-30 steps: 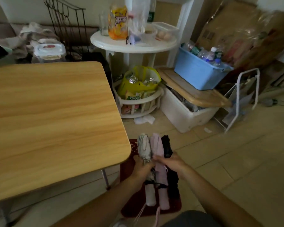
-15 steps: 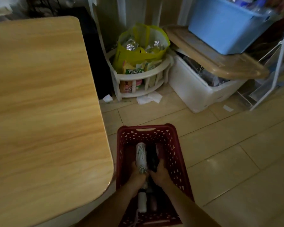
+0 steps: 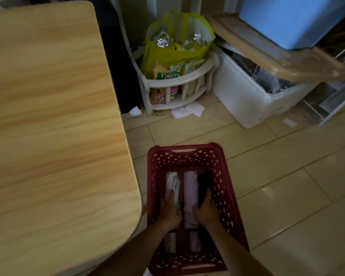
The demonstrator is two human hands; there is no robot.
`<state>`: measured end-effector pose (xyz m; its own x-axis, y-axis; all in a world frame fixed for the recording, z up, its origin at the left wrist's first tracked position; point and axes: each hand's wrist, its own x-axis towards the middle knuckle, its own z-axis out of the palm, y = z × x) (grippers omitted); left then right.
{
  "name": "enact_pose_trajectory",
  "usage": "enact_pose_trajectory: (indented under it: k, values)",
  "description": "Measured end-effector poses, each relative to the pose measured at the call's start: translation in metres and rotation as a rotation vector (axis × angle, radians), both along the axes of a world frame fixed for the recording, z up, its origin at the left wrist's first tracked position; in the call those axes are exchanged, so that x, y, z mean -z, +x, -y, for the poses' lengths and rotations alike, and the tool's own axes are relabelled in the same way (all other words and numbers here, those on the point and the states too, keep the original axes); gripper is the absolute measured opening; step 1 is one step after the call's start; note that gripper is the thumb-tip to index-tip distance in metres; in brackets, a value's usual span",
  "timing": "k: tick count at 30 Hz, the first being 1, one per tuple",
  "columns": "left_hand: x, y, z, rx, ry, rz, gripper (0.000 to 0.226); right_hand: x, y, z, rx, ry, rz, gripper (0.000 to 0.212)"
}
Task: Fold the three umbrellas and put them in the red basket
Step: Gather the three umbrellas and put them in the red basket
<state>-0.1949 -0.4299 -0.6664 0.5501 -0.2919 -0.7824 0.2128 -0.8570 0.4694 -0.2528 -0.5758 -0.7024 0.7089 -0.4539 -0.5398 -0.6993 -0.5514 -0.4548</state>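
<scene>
The red basket stands on the floor beside the table. Three folded umbrellas lie side by side in it: a white patterned umbrella on the left, a pink umbrella in the middle and a black umbrella on the right. My left hand grips the white umbrella around its middle. My right hand holds the black umbrella, its thumb against the pink one. The umbrella handles point toward me, partly hidden under my wrists.
A wooden table fills the left side, its corner close to the basket. Beyond the basket stand a white rack with a yellow bag, a white storage box and a blue tub. Tissue scraps lie on the tiled floor.
My hands carried the three umbrellas as a bundle down into the basket. They now lie spread apart on its bottom, with my hands lower and still on them.
</scene>
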Motion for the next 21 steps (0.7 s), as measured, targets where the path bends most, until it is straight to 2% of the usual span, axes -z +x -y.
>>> enact_pose_trajectory:
  k: [3, 5, 6, 8, 9, 11, 13, 16, 20, 21]
  values:
    - [-0.003, 0.002, 0.002, 0.08, 0.011, 0.019, 0.097, 0.008, 0.01, 0.01, -0.005, 0.149, 0.086, 0.1]
    - [-0.002, 0.0, 0.004, 0.045, -0.019, 0.073, 0.096, 0.009, 0.01, 0.008, -0.081, 0.214, 0.134, 0.1]
    - [-0.002, -0.001, 0.003, 0.04, -0.016, 0.118, 0.094, 0.007, 0.008, 0.006, -0.149, 0.17, 0.126, 0.101]
    - [0.001, -0.002, -0.003, 0.119, 0.032, 0.284, 0.089, -0.002, 0.002, -0.002, -0.311, -0.087, 0.102, 0.105]
    - [0.005, -0.003, -0.006, 0.223, 0.041, 0.402, 0.087, -0.004, -0.001, -0.005, -0.422, -0.222, 0.107, 0.104]
    - [0.011, -0.006, -0.013, 0.485, 0.085, 0.499, 0.082, -0.003, -0.005, -0.014, -0.537, -0.285, 0.058, 0.101]
    - [0.015, -0.007, -0.016, 0.607, 0.17, 0.413, 0.082, 0.0, -0.003, -0.017, -0.547, -0.286, -0.011, 0.1]
    - [0.014, -0.006, -0.018, 0.683, 0.227, 0.363, 0.094, 0.0, 0.002, -0.014, -0.549, -0.292, -0.076, 0.101]
    - [0.005, 0.001, -0.011, 0.683, 0.224, 0.329, 0.094, -0.004, 0.005, -0.009, -0.569, -0.273, -0.137, 0.097]
    - [0.0, -0.001, -0.008, 0.665, 0.219, 0.377, 0.092, -0.007, 0.005, -0.008, -0.564, -0.269, -0.129, 0.094]
